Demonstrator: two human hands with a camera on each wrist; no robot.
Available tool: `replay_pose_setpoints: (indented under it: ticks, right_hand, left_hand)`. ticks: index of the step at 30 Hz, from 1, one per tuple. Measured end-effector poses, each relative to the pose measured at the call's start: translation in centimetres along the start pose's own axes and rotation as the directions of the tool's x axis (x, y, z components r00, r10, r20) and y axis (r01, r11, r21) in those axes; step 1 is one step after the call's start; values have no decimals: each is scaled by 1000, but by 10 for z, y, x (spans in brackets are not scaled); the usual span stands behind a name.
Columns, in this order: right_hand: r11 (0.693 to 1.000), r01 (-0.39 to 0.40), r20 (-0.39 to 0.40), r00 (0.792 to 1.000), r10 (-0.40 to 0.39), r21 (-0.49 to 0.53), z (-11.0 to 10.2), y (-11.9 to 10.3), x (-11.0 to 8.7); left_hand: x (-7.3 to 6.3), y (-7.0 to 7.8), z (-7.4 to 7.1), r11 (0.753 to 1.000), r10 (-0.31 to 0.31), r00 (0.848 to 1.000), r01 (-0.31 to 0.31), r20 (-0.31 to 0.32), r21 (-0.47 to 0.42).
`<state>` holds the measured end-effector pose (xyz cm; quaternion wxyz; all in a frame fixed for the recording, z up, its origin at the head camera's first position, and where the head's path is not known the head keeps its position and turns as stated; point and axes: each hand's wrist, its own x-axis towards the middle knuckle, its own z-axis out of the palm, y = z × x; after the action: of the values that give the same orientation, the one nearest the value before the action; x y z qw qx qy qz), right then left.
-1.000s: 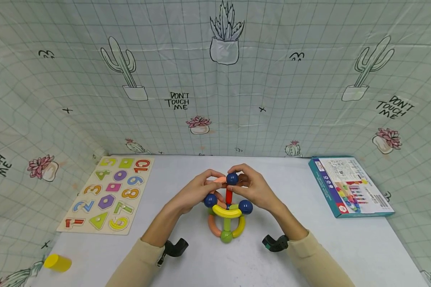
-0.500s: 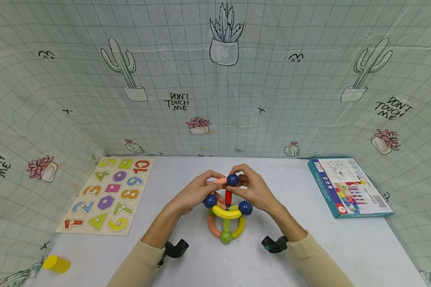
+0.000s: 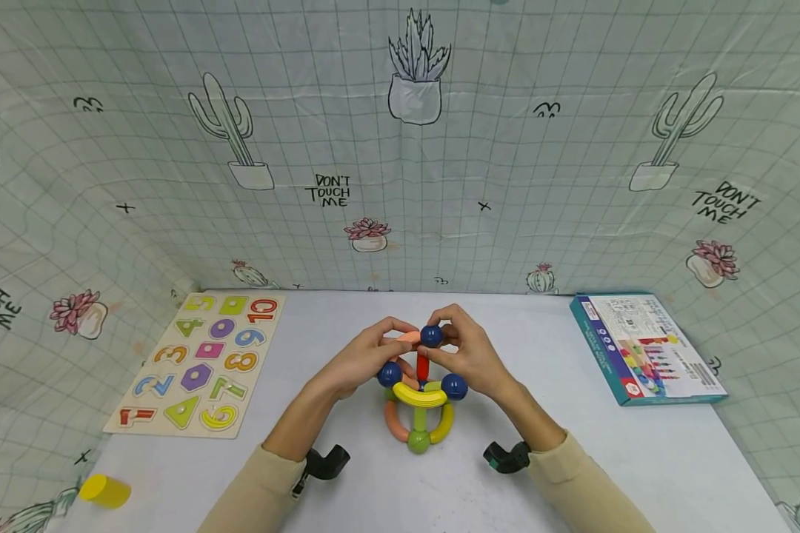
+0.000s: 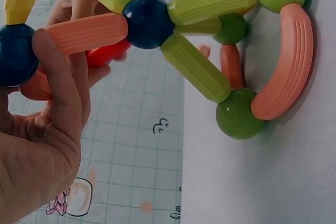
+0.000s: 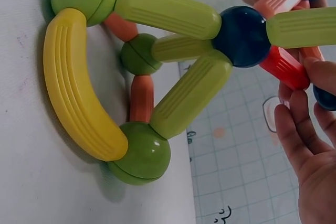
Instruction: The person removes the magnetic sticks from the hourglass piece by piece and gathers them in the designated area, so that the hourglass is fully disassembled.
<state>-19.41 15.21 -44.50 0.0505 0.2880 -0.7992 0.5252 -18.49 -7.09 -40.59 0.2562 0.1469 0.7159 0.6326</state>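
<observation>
A toy frame of magnetic sticks and balls stands on the table, with green balls (image 3: 418, 442) at its base and a dark blue ball (image 4: 149, 22) at its middle. Green sticks (image 5: 191, 94) join them. My left hand (image 3: 363, 359) grips a salmon stick (image 3: 410, 337) beside the upper blue ball (image 3: 431, 336); in the left wrist view, one finger touches another blue ball (image 4: 17, 55). My right hand (image 3: 470, 355) pinches the upper blue ball, close to the red stick (image 3: 423, 366). Fingers partly hide these joints. A yellow curved stick (image 3: 418, 397) spans the near side.
On the left lies a number puzzle board (image 3: 196, 363). A yellow cylinder (image 3: 106, 491) sits near the front left. A flat toy box (image 3: 650, 348) lies at the right. Printed cloth (image 3: 400, 163) hangs behind the white table (image 3: 540, 318).
Both hands keep almost the same hold on the frame. The whole view has shifted very slightly; no piece is visibly added or removed.
</observation>
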Motion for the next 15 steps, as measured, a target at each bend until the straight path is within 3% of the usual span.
replay_pose_setpoints:
  ticks: [6,15]
  right_hand:
    - [1000,-9,-5,1000,9,-17,2,-7,0]
    - [999,33,-12,999,-34,-28,0,-37,-1]
  left_hand:
    - [0,0,0,1000,3,1000,-3,10,-1]
    - [-1,0,1,1000,2,1000,-2,-8,17]
